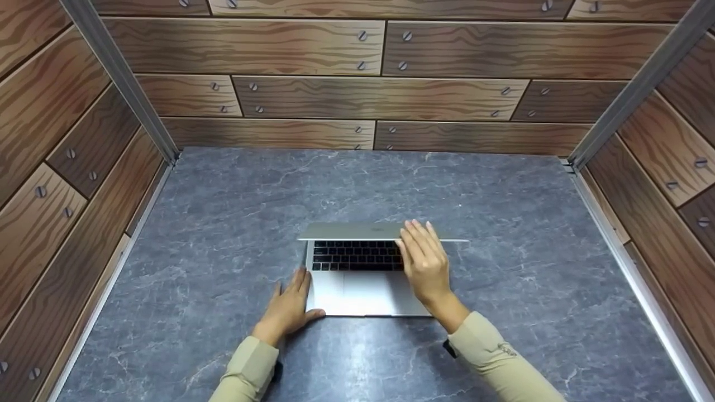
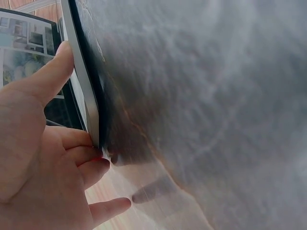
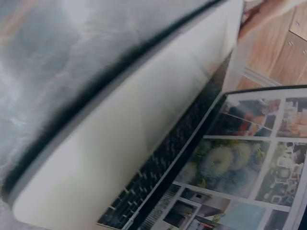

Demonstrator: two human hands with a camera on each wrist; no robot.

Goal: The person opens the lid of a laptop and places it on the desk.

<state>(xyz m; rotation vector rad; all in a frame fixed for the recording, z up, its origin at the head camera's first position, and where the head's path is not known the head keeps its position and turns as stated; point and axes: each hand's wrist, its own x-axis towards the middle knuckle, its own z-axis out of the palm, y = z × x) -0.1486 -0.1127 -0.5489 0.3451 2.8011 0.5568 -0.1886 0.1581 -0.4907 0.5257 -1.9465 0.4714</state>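
Observation:
A silver laptop (image 1: 368, 293) stands on the grey marbled surface, its lid (image 1: 352, 231) tilted far forward over the black keyboard (image 1: 349, 257). My left hand (image 1: 287, 307) holds the base's front left corner, thumb along the front edge and fingers against the left side; the left wrist view shows the thumb (image 2: 61, 62) on that edge. Straight fingers of my right hand (image 1: 427, 262) lie over the top edge and outer face of the lid, right of its middle. Lit pictures fill the screen (image 3: 230, 158) in the right wrist view, where the right hand is out of sight.
Grey marbled surface (image 1: 223, 212) surrounds the laptop. Wood-patterned panels (image 1: 313, 50) rise at the back and both sides, with metal corner posts (image 1: 120, 78) and a metal rail (image 1: 642, 296) along the right edge.

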